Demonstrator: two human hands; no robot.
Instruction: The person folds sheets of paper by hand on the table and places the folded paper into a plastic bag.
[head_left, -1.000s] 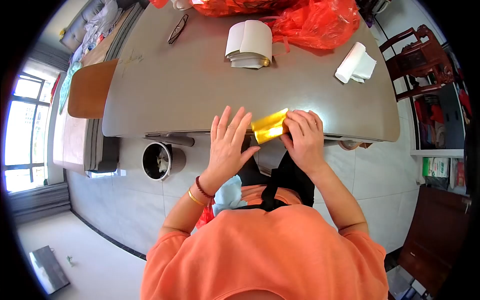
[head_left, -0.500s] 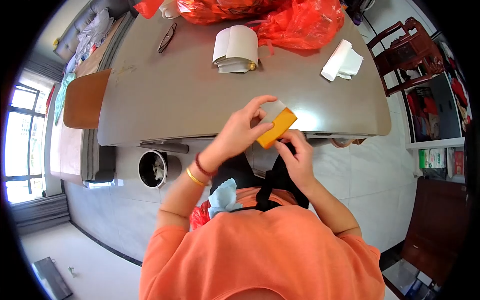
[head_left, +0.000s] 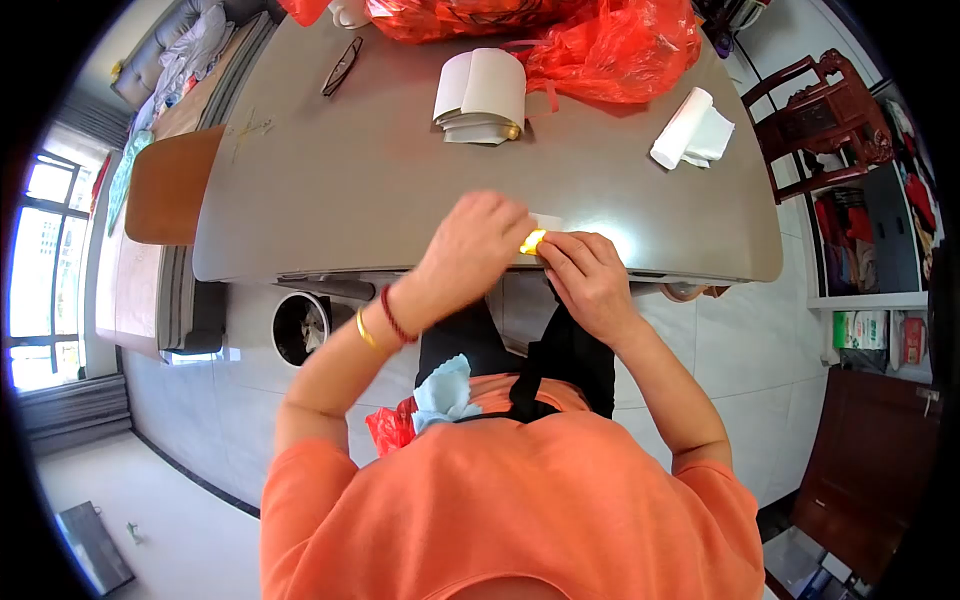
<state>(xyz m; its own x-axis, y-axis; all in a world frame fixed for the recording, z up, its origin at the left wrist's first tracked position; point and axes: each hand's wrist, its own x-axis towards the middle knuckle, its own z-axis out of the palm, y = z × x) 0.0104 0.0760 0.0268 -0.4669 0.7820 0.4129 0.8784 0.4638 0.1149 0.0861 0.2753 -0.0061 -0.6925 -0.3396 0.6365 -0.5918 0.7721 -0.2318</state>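
A small yellow card piece with a white inner side is held at the table's near edge, mostly hidden by my fingers. My left hand is closed at its left end, knuckles up and slightly blurred. My right hand pinches the right end between thumb and fingers. A bit of white shows just behind the yellow part. Farther back on the table lies a stack of curved white card sheets, with a small gold spot at its lower right corner.
Red plastic bags fill the back of the grey table. Eyeglasses lie at the left, and a white roll at the right. A bin stands on the floor, a brown chair at the left.
The yellow piece was tilted up with its long face showing; now it is lower, flatter and mostly covered. My left hand has turned knuckles up, and my right hand has risen beside it.
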